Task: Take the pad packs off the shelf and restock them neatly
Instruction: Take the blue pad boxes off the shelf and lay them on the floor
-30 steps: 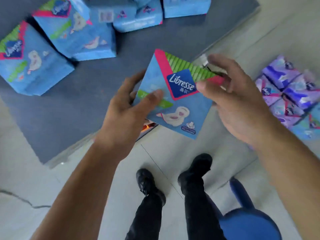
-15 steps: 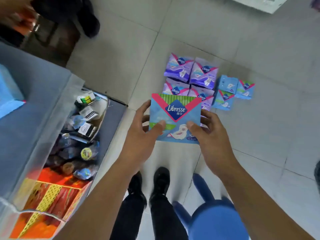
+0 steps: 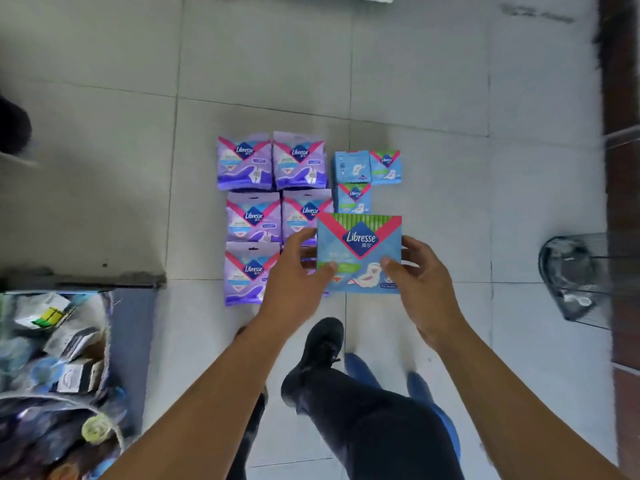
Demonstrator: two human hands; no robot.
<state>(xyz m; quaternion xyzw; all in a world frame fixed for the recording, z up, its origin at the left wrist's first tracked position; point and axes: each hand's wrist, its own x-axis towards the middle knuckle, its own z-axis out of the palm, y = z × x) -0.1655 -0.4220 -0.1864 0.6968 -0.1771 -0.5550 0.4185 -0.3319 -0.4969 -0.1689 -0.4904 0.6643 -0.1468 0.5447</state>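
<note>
A blue Libresse pad pack (image 3: 360, 251) is held flat in front of me, face up. My left hand (image 3: 298, 271) grips its left edge with the thumb on top, and my right hand (image 3: 420, 271) grips its right edge the same way. Below it on the tiled floor lie several purple pad packs (image 3: 249, 216) in neat rows, some partly hidden by my left hand. Three small blue pad packs (image 3: 367, 176) lie to their right, just beyond the held pack.
The lower shelf (image 3: 131, 341) at the left holds a jumble of small goods (image 3: 59, 358). A wire basket (image 3: 575, 275) stands at the right by a brown post (image 3: 623, 168). My legs and black shoe (image 3: 322, 355) are below the hands, over a blue stool (image 3: 426, 403).
My view has swung from the shelf top down to the floor. The held pack has come level and now hovers over the packs laid on the tiles.
</note>
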